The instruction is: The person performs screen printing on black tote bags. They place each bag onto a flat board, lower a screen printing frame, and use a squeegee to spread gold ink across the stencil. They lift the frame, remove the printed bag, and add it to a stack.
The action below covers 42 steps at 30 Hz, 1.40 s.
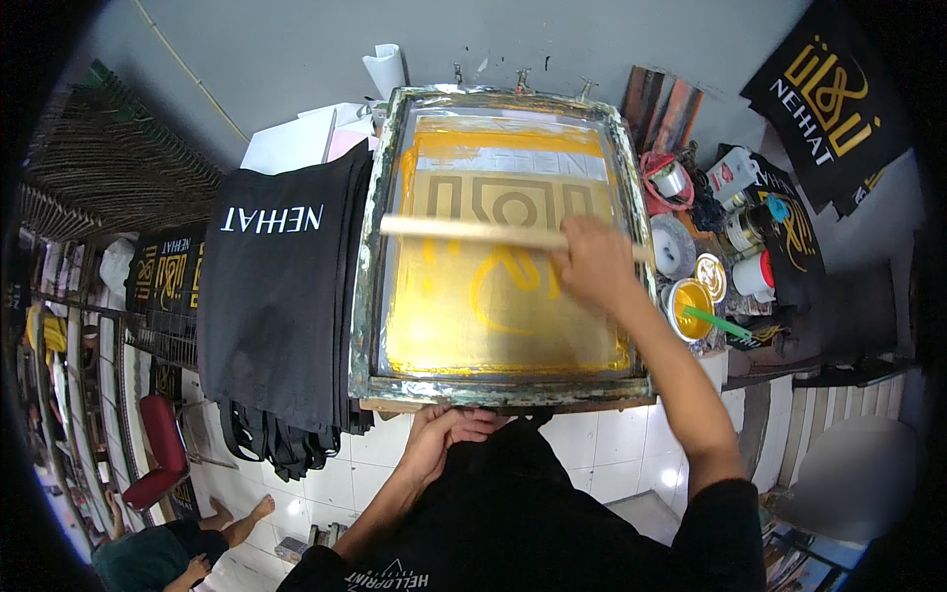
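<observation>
A screen-printing frame (pixel 513 390) with worn, paint-stained rails lies in front of me. Gold ink coats its mesh (pixel 434 321), where a pattern shows through. My right hand (pixel 597 264) is closed around the right part of a squeegee (pixel 464 232) with a pale wooden handle. The squeegee lies crosswise over the middle of the mesh, slightly blurred. Below the frame's front rail, my left hand (pixel 452 434) has its fingers curled together beside black fabric. What those fingers hold, if anything, is hidden.
Black tote bags (pixel 281 296) with white lettering are stacked left of the frame. At right stand a tub of gold ink (pixel 688 301) with a green stick (pixel 718 319), a lid (pixel 710 277) and several containers. A wire rack (pixel 118 158) stands at far left; a person (pixel 148 553) sits below.
</observation>
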Each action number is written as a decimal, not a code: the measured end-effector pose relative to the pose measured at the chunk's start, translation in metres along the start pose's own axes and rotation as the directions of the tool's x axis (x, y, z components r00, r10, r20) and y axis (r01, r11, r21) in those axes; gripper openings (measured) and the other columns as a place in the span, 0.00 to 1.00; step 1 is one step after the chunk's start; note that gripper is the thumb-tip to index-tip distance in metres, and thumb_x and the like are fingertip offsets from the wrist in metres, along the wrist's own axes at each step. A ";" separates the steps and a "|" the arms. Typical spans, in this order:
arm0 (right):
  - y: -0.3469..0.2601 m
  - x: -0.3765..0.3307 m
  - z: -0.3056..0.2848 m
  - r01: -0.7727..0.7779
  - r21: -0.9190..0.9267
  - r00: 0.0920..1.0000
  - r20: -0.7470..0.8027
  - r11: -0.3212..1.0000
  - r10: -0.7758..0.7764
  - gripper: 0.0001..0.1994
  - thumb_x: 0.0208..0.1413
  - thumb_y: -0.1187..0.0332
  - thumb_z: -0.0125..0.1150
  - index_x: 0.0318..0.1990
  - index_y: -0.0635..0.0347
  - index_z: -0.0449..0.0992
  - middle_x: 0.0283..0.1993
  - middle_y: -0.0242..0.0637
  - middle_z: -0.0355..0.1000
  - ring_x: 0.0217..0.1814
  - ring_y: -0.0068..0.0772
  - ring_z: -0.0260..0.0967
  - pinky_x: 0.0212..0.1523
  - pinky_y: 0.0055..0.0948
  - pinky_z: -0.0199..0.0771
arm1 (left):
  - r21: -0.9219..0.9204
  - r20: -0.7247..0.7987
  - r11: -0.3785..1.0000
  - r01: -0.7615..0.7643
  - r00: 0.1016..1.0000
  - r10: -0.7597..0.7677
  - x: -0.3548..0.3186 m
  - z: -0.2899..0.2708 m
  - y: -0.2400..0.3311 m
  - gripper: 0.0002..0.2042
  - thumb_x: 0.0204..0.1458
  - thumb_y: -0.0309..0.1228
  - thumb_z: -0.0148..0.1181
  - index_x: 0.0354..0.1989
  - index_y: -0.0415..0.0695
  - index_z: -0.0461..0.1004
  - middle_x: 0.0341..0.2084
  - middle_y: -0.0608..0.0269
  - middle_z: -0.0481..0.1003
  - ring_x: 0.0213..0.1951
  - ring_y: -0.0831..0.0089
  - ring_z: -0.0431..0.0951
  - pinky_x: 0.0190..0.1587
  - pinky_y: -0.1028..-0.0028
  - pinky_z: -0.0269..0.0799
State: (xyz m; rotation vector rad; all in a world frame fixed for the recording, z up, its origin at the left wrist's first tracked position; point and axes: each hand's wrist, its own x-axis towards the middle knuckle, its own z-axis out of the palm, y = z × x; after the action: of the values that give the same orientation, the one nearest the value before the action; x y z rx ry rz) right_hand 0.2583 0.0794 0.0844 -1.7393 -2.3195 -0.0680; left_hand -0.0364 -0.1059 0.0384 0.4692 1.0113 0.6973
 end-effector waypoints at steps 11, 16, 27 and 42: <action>0.096 0.182 -0.013 -0.097 0.022 0.994 0.061 0.995 0.095 0.30 0.47 0.47 0.74 0.53 0.57 0.83 0.48 0.50 0.82 0.50 0.55 0.79 0.54 0.48 0.76 | -0.334 0.143 0.896 0.293 0.955 -0.259 -0.011 -0.002 0.017 0.23 0.61 0.32 0.49 0.60 0.27 0.70 0.53 0.40 0.78 0.60 0.47 0.77 0.66 0.53 0.71; 0.094 0.204 0.008 -0.059 -0.132 0.997 0.031 0.990 0.064 0.29 0.49 0.40 0.69 0.50 0.53 0.85 0.44 0.47 0.83 0.48 0.51 0.81 0.51 0.47 0.79 | 0.479 0.076 0.813 -0.331 0.938 0.337 0.028 -0.001 0.107 0.14 0.65 0.28 0.57 0.57 0.38 0.77 0.45 0.55 0.83 0.47 0.69 0.84 0.51 0.67 0.80; 0.073 0.170 0.018 -0.115 -0.170 0.993 0.003 0.979 0.117 0.40 0.41 0.24 0.65 0.38 0.56 0.86 0.34 0.44 0.82 0.38 0.49 0.82 0.38 0.47 0.81 | 0.872 0.480 -0.401 -0.281 0.652 0.587 0.247 0.023 0.323 0.16 0.49 0.35 0.70 0.45 0.41 0.83 0.32 0.48 0.83 0.36 0.49 0.83 0.43 0.58 0.77; 0.023 0.058 0.004 -0.105 -0.115 0.993 0.037 0.988 0.110 0.35 0.41 0.28 0.69 0.33 0.56 0.85 0.36 0.40 0.82 0.37 0.46 0.82 0.39 0.44 0.81 | 0.860 0.509 -0.346 -0.374 0.593 0.624 0.155 0.005 0.236 0.12 0.50 0.32 0.72 0.42 0.41 0.83 0.33 0.52 0.82 0.37 0.52 0.82 0.41 0.60 0.77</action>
State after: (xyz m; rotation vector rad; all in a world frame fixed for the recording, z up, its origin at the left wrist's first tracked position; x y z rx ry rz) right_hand 0.2645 0.1407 0.0911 -1.9362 -2.2876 -0.1468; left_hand -0.0507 0.1690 0.1002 2.4932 1.3648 0.6697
